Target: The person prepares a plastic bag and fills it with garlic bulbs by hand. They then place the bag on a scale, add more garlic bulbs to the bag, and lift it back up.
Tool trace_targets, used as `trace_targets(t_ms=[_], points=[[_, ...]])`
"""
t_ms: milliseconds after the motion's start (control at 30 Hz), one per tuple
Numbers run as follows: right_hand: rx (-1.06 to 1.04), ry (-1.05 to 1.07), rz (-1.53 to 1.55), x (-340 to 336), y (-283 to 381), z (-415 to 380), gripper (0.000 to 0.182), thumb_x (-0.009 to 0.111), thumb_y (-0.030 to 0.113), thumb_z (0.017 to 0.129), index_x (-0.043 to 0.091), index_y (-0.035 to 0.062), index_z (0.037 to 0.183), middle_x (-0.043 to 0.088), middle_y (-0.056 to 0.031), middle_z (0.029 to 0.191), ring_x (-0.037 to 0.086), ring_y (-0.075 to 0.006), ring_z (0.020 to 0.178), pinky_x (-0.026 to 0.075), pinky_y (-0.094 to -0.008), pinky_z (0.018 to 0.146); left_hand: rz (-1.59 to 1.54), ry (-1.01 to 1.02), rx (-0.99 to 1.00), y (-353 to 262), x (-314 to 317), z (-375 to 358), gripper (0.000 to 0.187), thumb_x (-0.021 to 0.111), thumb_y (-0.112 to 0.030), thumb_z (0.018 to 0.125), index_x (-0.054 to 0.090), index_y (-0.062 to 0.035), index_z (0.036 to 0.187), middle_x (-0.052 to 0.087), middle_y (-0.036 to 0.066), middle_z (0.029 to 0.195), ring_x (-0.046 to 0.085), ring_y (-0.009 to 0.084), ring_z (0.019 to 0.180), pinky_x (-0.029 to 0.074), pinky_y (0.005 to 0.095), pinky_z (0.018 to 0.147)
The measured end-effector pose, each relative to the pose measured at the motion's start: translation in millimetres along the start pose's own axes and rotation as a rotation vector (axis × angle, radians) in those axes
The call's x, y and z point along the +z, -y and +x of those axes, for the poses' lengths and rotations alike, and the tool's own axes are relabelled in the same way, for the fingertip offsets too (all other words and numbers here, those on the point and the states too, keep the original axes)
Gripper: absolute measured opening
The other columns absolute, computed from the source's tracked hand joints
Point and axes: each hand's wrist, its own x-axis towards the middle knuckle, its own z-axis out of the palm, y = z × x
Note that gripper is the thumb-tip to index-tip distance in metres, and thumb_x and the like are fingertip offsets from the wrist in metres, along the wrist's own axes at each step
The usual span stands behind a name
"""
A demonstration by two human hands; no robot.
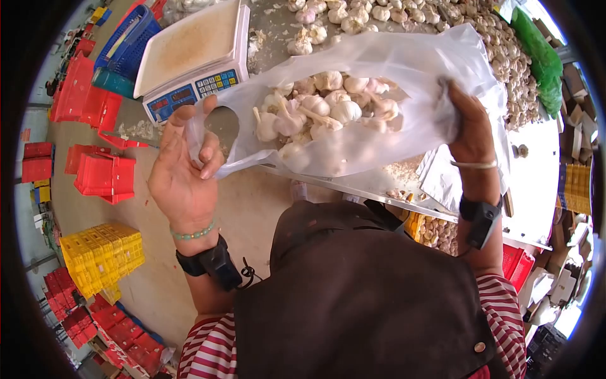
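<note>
A clear plastic bag (416,69) filled with several garlic bulbs (346,112) is stretched sideways between my two hands, above the table's near edge. My left hand (189,151) has its fingers curled through the bag's handle loop, palm turned up. At the other end, my right hand (467,120) grips the gathered plastic, its fingertips partly hidden by the bag. White scales (189,47) with a blue keypad stand just beyond my left hand, and their platform bears no load.
Loose garlic bulbs (353,16) are heaped along the table's far side. A green mesh sack (536,63) lies at the right. Blue basket (129,38) stands behind the scales. Red crates (104,174) and yellow crates (101,256) stand on the floor at left.
</note>
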Motion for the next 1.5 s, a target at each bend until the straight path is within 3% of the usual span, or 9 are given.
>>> trace_targets(t_ms=[267,567,767,900,967,1200,1300,1367,1500], points=[[-0.006,-0.14,0.035,-55,-2,-35,0.031,0.051,0.017,0.095,0.053,-0.0031,0.118,0.063,-0.0098,0.106,0.06,-0.0178,0.097,0.049,-0.0306,0.089,0.18,-0.117,-0.027,16,-3,7,0.044,0.056,-0.023,0.086,0.046,-0.0035,0.124,0.051,0.019,0.122,0.045,0.0121,0.071,0.039,0.0248,0.064],[-0.145,-0.233,0.038,-76,-12,-33,0.029,0.052,0.015,0.093,0.054,-0.0026,0.117,0.061,-0.0102,0.112,0.058,-0.0185,0.102,0.045,-0.0323,0.09,0.365,-0.128,0.025,23,34,47,0.037,0.054,-0.015,0.09,0.045,-0.0009,0.124,0.053,0.019,0.116,0.04,0.0066,0.061,0.033,0.0162,0.05],[-0.118,-0.271,0.04,-98,3,-35,0.028,0.052,0.016,0.093,0.057,-0.0017,0.115,0.064,-0.0072,0.107,0.06,-0.0148,0.097,0.046,-0.0275,0.086,0.229,0.299,0.089,4,136,97,0.038,0.055,-0.011,0.088,0.047,0.0027,0.122,0.046,0.028,0.122,0.037,0.0062,0.058,0.032,0.0176,0.05],[-0.174,-0.321,0.069,-131,28,-44,0.035,0.048,0.02,0.095,0.053,-0.0044,0.119,0.06,-0.0088,0.108,0.058,-0.0161,0.091,0.046,-0.0279,0.081,0.154,0.54,0.11,-10,202,100,0.041,0.058,-0.007,0.084,0.048,0.0039,0.122,0.023,0.034,0.134,0.037,0.0054,0.058,0.035,0.0186,0.052],[-0.219,-0.422,0.156,-144,26,-46,0.034,0.046,0.016,0.094,0.053,-0.0048,0.119,0.06,-0.0079,0.107,0.059,-0.015,0.09,0.047,-0.0278,0.08,0.245,0.621,0.092,3,205,92,0.041,0.058,-0.012,0.085,0.049,0.0009,0.123,0.038,0.026,0.126,0.039,0.0061,0.059,0.036,0.0183,0.053],[-0.101,-0.215,0.176,-188,-8,-39,0.026,0.054,0.009,0.086,0.059,0.0033,0.111,0.065,-0.0005,0.095,0.058,-0.0075,0.083,0.045,-0.0225,0.073,0.492,0.182,-0.002,54,180,81,0.038,0.068,-0.012,0.079,0.048,0.0,0.11,0.056,0.017,0.11,0.046,0.0079,0.06,0.034,0.0177,0.048],[-0.104,-0.064,0.24,-167,3,-29,0.022,0.057,0.011,0.087,0.062,0.0033,0.106,0.066,-0.0012,0.093,0.059,-0.0086,0.081,0.045,-0.023,0.072,0.457,0.151,0.034,41,172,73,0.03,0.062,-0.007,0.082,0.049,-0.0008,0.109,0.057,0.016,0.107,0.043,0.007,0.057,0.033,0.0168,0.047],[-0.036,0.061,0.264,-148,30,-28,0.02,0.058,0.016,0.087,0.062,0.0006,0.099,0.066,-0.0034,0.088,0.059,-0.0099,0.076,0.045,-0.0242,0.069,0.277,0.058,-0.115,17,169,73,0.027,0.057,-0.003,0.083,0.05,-0.0021,0.109,0.058,0.018,0.104,0.04,0.0062,0.055,0.031,0.0165,0.046],[-0.068,0.341,0.426,-113,109,-50,0.03,0.057,0.03,0.09,0.053,0.004,0.075,0.045,-0.0001,0.057,0.041,-0.0121,0.05,0.034,-0.0279,0.05,0.095,0.096,-0.042,-53,168,73,0.025,0.058,-0.012,0.084,0.051,-0.0057,0.108,0.057,0.022,0.103,0.037,0.0058,0.051,0.031,0.018,0.042]])
